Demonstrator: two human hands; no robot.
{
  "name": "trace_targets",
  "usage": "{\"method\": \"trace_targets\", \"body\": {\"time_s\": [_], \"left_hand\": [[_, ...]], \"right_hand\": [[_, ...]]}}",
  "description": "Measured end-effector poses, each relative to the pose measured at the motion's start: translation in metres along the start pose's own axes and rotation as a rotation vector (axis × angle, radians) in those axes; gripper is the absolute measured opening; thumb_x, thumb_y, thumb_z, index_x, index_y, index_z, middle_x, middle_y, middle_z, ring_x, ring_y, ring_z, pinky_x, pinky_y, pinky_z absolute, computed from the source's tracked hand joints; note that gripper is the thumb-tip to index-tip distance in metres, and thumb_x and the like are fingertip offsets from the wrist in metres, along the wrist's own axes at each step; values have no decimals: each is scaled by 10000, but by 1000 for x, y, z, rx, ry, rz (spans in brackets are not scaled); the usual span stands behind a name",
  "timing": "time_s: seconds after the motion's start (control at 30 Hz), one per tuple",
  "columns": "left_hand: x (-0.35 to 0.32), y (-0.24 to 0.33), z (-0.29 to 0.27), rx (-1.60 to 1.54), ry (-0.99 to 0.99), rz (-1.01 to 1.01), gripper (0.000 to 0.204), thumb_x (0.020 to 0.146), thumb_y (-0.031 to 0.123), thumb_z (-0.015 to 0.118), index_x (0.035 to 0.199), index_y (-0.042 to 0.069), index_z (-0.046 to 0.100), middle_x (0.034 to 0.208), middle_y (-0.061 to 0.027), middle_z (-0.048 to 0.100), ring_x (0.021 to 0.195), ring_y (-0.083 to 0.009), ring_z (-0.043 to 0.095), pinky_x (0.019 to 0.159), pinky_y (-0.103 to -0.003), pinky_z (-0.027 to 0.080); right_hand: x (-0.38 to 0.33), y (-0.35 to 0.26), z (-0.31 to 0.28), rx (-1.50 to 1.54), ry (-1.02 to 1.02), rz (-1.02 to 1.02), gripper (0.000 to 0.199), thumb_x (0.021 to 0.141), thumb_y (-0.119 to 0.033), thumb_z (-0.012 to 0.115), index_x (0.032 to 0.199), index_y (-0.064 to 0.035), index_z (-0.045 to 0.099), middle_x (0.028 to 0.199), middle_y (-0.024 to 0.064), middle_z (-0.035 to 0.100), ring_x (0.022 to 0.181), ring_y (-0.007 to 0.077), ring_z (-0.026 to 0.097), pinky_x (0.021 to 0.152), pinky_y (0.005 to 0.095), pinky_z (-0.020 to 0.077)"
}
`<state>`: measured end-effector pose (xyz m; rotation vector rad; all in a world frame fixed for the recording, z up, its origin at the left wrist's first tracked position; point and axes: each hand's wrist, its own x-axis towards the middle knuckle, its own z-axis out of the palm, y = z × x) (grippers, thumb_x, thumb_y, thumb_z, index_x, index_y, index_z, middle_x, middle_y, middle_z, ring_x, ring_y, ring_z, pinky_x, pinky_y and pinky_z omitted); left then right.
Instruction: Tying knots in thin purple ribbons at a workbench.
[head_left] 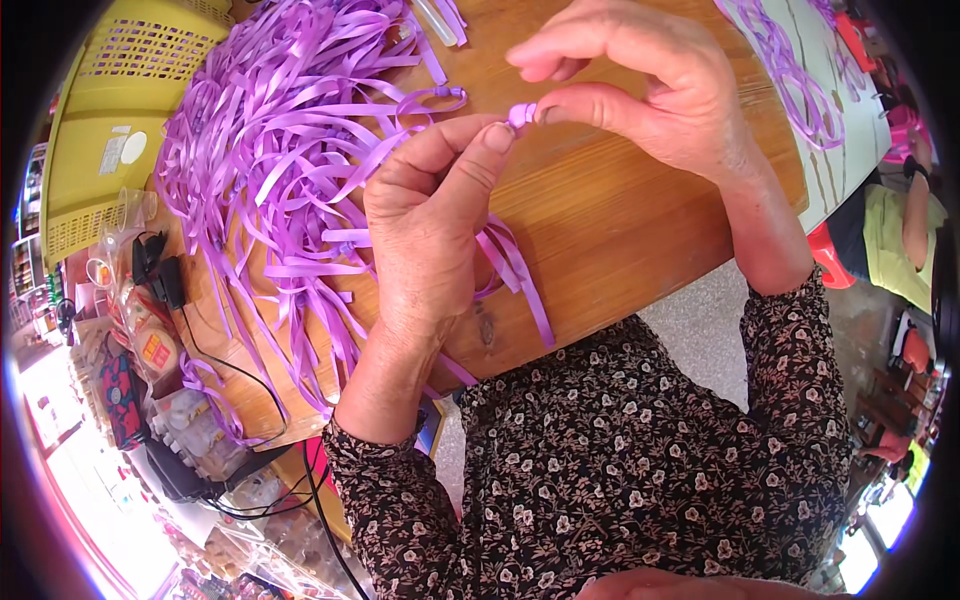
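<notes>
Head view, left hand (425, 225) and right hand (640, 85) — grips pinching purple ribbon (520, 113), yellow basket (120, 110) beside ribbon pile (280, 140)

A single head-worn fisheye view looks steeply down from close above the fingers (497, 135), with the wooden desk (620, 230) just beneath them.

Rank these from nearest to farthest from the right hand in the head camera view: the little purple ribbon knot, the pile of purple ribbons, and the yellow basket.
From the right hand:
1. Purple ribbon knot, pinched at its fingertips, shared with the left hand.
2. Pile of purple ribbons, on the wooden table to the left.
3. Yellow basket, far left beyond the pile.
</notes>
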<state>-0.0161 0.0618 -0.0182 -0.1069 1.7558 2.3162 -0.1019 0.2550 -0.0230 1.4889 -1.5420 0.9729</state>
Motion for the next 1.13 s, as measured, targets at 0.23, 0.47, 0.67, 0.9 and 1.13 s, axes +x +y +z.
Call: {"method": "trace_targets", "body": {"time_s": [0.23,0.47,0.67,0.9,1.13], "left_hand": [[-2,-1,-6,-34,36,29,113,865,92,627,931,10,669,666,101,515,533,20,324,457,-157,218],[0,-3,-4,10,15,36,116,869,87,622,935,4,669,695,93,536,577,16,352,490,-151,251],[-2,-2,-3,21,7,59,123,871,83,618,945,-2,667,746,73,574,628,10,397,536,-151,297],[-1,-4,-2,19,50,106,133,865,87,611,956,0,654,660,34,577,429,-11,267,395,-187,178],[-1,-6,-5,23,66,125,141,865,92,613,966,1,651,689,29,603,434,-16,282,395,-193,193]], "right_hand": [[46,-53,-10,2,-248,686,177,709,-25,734,872,-34,665,832,82,624,714,225,597,593,286,474],[42,-55,-6,-62,-216,602,157,707,19,699,847,-29,647,789,77,599,682,225,578,562,288,452],[44,-56,-8,-83,-201,642,129,708,32,678,815,-21,626,761,79,592,665,233,574,563,292,448],[44,-55,-8,-21,-203,801,113,729,-2,682,822,-29,624,775,79,603,678,239,582,573,298,449],[33,-46,-2,-77,-250,537,387,782,-94,684,1158,-59,601,996,118,603,874,259,584,721,297,485]]}}
